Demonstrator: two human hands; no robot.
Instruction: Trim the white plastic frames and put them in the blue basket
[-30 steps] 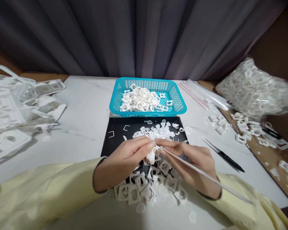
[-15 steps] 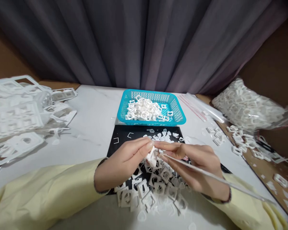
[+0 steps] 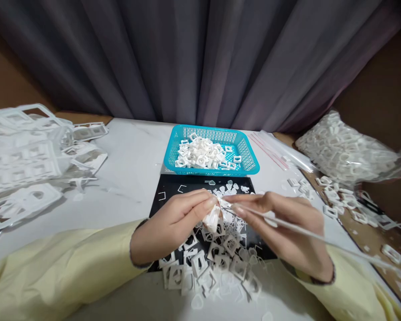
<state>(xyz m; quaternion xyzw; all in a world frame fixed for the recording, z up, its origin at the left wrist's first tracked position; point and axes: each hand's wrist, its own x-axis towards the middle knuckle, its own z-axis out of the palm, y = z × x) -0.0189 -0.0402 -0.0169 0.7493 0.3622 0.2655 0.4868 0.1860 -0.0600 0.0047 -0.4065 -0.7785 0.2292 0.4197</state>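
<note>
My left hand [image 3: 175, 223] is closed, its thumb and fingers pinching small white plastic frame pieces [image 3: 212, 218] above the black mat. Across from it, my right hand [image 3: 284, 223] grips a long, thin, pale stick-like tool [image 3: 297, 227] that runs back over the wrist. The narrow dark tip of this tool is at the edge of the white pieces; whether it touches them I cannot tell. Beneath both hands lies a heap of square white frames [image 3: 198, 263] and thin scraps, partly hidden by the fingers. Rounded translucent cut-outs [image 3: 232, 185] lie just beyond the hands.
A turquoise basket [image 3: 169, 151] with many white frames stands behind the black mat [image 3: 157, 191]. Moulded white sheets [image 3: 23, 165] pile up at the left. At the right are a bulging clear bag [image 3: 344, 145], loose frames [image 3: 330, 194] and flat plastic bags [image 3: 277, 149].
My right hand has drawn right, away from the left, with the stick-like tool and its tip moving right too. The left hand stays nearly in place.
</note>
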